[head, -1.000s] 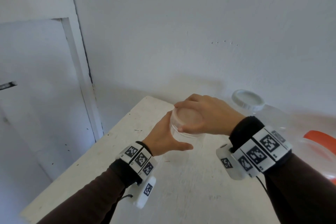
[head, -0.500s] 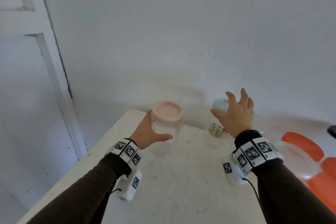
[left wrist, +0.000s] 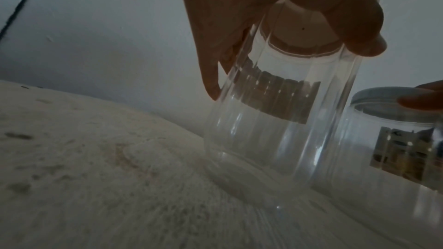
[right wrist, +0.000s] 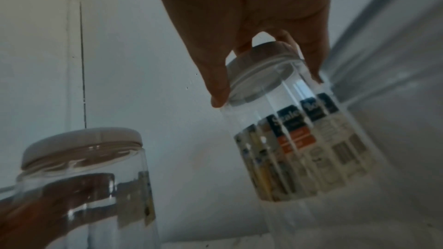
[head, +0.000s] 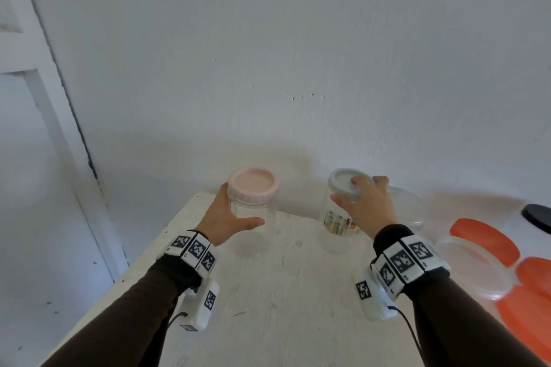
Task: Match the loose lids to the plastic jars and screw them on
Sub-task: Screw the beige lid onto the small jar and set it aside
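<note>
A clear plastic jar (head: 253, 223) with a pale pink lid (head: 253, 183) stands on the white table (head: 268, 307). My left hand (head: 229, 217) grips its body just under the lid; the same jar (left wrist: 275, 120) fills the left wrist view. To its right stands a second clear jar (head: 337, 217) with a printed label and a white lid (head: 347, 183). My right hand (head: 363, 205) holds that white lid (right wrist: 258, 75) from above, thumb and fingers curled round its rim. The pink-lidded jar (right wrist: 79, 177) also shows in the right wrist view.
A large clear jar (head: 408, 208) stands behind my right hand against the wall. At the right lie a clear container (head: 474, 268), orange lids (head: 489, 235) and a dark lid (head: 536, 216). The table's left edge (head: 143, 259) drops off beside a white door frame.
My right hand left the pink lid, swung right and closed on the white lid of the second jar. My left hand kept its hold on the pink-lidded jar.
</note>
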